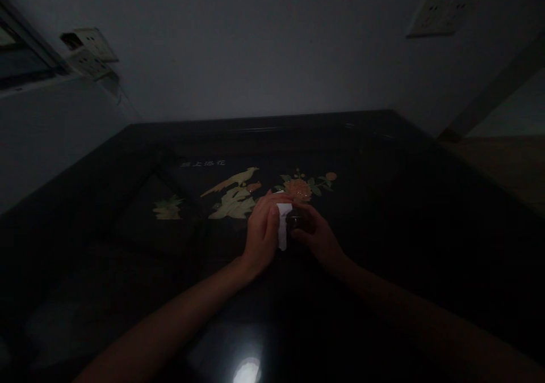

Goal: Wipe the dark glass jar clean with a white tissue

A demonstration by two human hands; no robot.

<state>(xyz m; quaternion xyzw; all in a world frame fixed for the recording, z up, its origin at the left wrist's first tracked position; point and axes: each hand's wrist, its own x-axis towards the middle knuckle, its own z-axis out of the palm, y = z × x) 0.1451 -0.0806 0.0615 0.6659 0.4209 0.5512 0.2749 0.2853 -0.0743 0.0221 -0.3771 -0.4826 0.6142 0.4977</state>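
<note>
The scene is dim. Both my hands meet over a glossy black table [383, 213] inlaid with a bird and flower picture [238, 193]. My left hand [261, 232] is closed, its fingers pressing a small white cloth or tissue [283, 224]. The cloth lies against a small dark round object [294, 221]. My right hand [317, 235] is curled around that object from the right. What the dark object is cannot be made out in this light.
A pale wall stands behind the table, with socket plates at upper left [89, 51] and upper right [440, 14]. A wooden floor [506, 167] shows past the table's right edge. A light glare [247, 370] reflects near the front edge.
</note>
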